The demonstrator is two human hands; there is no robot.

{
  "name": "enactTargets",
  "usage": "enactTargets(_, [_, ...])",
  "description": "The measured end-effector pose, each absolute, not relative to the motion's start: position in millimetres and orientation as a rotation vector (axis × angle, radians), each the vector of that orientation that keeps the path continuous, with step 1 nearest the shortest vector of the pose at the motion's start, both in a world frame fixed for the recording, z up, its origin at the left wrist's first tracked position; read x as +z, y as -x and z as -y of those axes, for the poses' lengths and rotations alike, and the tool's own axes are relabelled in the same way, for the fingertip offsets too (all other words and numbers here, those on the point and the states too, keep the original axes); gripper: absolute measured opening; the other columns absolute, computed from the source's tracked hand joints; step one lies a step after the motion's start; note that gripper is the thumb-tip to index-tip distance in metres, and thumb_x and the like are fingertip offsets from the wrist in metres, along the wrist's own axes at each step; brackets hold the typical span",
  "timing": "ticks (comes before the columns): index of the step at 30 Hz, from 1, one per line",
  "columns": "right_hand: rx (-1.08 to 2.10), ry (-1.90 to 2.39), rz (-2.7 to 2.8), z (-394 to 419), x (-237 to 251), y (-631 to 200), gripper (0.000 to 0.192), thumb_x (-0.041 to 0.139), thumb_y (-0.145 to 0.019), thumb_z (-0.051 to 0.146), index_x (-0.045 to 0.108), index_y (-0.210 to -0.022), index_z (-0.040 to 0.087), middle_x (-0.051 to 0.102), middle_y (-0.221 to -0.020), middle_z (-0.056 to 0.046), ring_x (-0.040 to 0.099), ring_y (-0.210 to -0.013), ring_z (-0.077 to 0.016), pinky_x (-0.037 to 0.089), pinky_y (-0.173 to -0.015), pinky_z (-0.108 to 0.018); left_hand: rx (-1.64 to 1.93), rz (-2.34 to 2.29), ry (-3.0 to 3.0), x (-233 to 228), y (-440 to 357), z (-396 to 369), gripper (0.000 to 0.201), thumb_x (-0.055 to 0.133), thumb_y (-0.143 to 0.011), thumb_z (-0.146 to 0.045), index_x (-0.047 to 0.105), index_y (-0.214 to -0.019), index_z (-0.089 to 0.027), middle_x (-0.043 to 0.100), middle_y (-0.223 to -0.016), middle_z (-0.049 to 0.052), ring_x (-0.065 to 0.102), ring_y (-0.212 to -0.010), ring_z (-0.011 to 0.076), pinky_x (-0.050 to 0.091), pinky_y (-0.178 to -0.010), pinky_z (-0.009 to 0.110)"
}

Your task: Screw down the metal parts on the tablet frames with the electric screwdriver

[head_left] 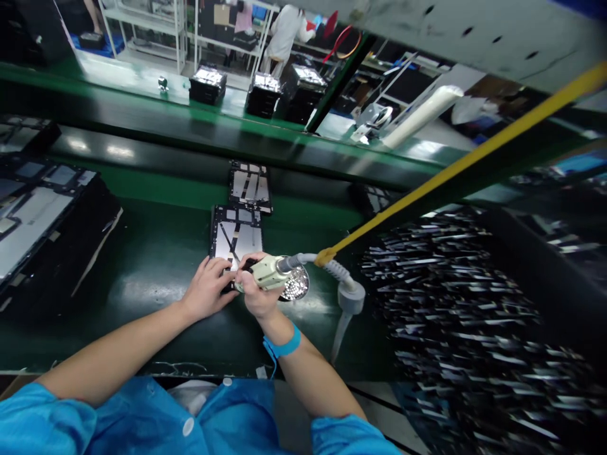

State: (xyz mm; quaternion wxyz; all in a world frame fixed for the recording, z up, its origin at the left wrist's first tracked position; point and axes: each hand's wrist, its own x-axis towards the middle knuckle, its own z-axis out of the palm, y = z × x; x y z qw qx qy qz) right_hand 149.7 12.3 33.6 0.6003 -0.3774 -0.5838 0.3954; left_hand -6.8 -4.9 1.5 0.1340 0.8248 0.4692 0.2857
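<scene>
My right hand (260, 296) is wrapped round a pale electric screwdriver (271, 273), its grey cable running off to the right. The screwdriver's tip is hidden behind my fingers. Under it lies a flat electronic device panel (246, 239), black-framed with silver plates and a dark strip lying slantwise across it. My left hand (208, 289) rests at the panel's near left corner, fingers apart, with the fingertips and thumb close to the screwdriver's front end. Just right of my right hand sits a round dish of small shiny screws (296, 284), partly covered by the hand and tool.
A second panel (250, 186) lies just beyond the first. Stacked panels (42, 215) stand on the left. Many dark strips with shiny edges (465, 316) crowd the right. A yellow strap (427, 183) slants down to the screwdriver cable. Across the line, a person (283, 35) faces shelving.
</scene>
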Motion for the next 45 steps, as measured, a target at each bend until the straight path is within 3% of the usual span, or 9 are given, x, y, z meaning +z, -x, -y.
enactTargets(4, [0.937, 0.820, 1.339, -12, 43, -147, 0.025, 0.073, -0.083, 0.031, 0.065, -0.105, 0.022, 0.070, -0.090, -0.002, 0.065, -0.063, -0.0140, 0.061, -0.062, -0.032, 0.815, -1.434, -2.446, 11, 4, 0, 0.023, 0.074, -0.088, -0.036, 0.071, -0.107, -0.024, 0.065, -0.111, 0.009, 0.057, -0.107, 0.0286, 0.050, -0.096, 0.047])
enactTargets(11, [0.927, 0.695, 1.088, -15, 73, -180, 0.023, 0.072, -0.084, 0.031, 0.061, -0.103, 0.024, 0.070, -0.087, 0.000, 0.061, -0.050, -0.0120, 0.053, -0.043, -0.026, 0.637, -1.624, -2.391, 26, 17, 53, 0.034, 0.088, -0.076, -0.042, 0.068, -0.097, -0.024, 0.065, -0.103, 0.007, 0.058, -0.101, 0.0291, 0.050, -0.088, 0.047])
enactTargets(16, [0.847, 0.788, 1.070, -25, 73, -195, 0.022, 0.074, -0.084, 0.027, 0.063, -0.102, 0.022, 0.071, -0.082, -0.001, 0.061, -0.050, -0.0137, 0.053, -0.042, -0.027, 0.724, -1.792, -2.359, 14, 61, 65, 0.029, 0.084, -0.082, -0.040, 0.071, -0.103, -0.026, 0.067, -0.103, 0.007, 0.060, -0.098, 0.0273, 0.052, -0.083, 0.042])
enactTargets(20, [0.805, 0.863, 1.196, -27, 74, -190, 0.017, 0.073, -0.083, 0.029, 0.065, -0.095, 0.020, 0.068, -0.070, 0.001, 0.060, -0.048, -0.0133, 0.053, -0.043, -0.026, 0.804, -2.051, -2.357, 15, 102, -12, 0.020, 0.076, -0.088, -0.039, 0.074, -0.102, -0.025, 0.069, -0.104, 0.007, 0.062, -0.102, 0.0282, 0.053, -0.092, 0.043])
enactTargets(23, [0.788, 0.910, 1.241, -28, 72, -190, 0.017, 0.071, -0.084, 0.033, 0.065, -0.094, 0.019, 0.067, -0.066, 0.002, 0.061, -0.049, -0.0128, 0.055, -0.048, -0.025, 0.927, -2.289, -2.238, 17, 118, -83, 0.023, 0.066, -0.092, -0.030, 0.074, -0.111, -0.019, 0.065, -0.124, 0.018, 0.053, -0.126, 0.0385, 0.039, -0.111, 0.062])
enactTargets(25, [0.769, 0.948, 1.246, -30, 68, -192, 0.021, 0.070, -0.085, 0.037, 0.066, -0.095, 0.019, 0.069, -0.068, 0.001, 0.062, -0.050, -0.0132, 0.055, -0.049, -0.026, 1.012, -2.402, -2.140, 13, 120, -112, 0.033, 0.058, -0.094, -0.026, 0.069, -0.123, -0.013, 0.058, -0.136, 0.025, 0.046, -0.135, 0.0434, 0.032, -0.113, 0.071])
enactTargets(28, [0.728, 0.995, 1.272, -35, 57, -195, 0.027, 0.070, -0.085, 0.044, 0.068, -0.096, 0.019, 0.074, -0.078, -0.004, 0.066, -0.058, -0.0154, 0.057, -0.053, -0.027, 1.054, -2.356, -2.134, -5, 110, -120, 0.036, 0.056, -0.095, -0.028, 0.070, -0.123, -0.011, 0.061, -0.133, 0.024, 0.051, -0.131, 0.0406, 0.040, -0.113, 0.063])
enactTargets(33, [0.724, 1.035, 1.306, -39, 46, -194, 0.030, 0.067, -0.088, 0.048, 0.068, -0.097, 0.019, 0.074, -0.082, -0.006, 0.069, -0.065, -0.0176, 0.058, -0.056, -0.028, 1.008, -2.048, -2.271, -36, 90, -89, 0.029, 0.058, -0.096, -0.037, 0.076, -0.110, -0.021, 0.070, -0.121, 0.013, 0.064, -0.118, 0.0303, 0.052, -0.105, 0.045])
enactTargets(45, [0.650, 1.053, 1.329, -48, 73, -244, 0.029, 0.069, -0.087, 0.045, 0.069, -0.098, 0.019, 0.076, -0.085, -0.007, 0.071, -0.071, -0.0197, 0.061, -0.065, -0.031, 1.053, -1.928, -2.133, -44, 93, -85, 0.035, 0.055, -0.095, -0.043, 0.077, -0.106, -0.018, 0.070, -0.122, 0.014, 0.064, -0.120, 0.0322, 0.051, -0.107, 0.050])
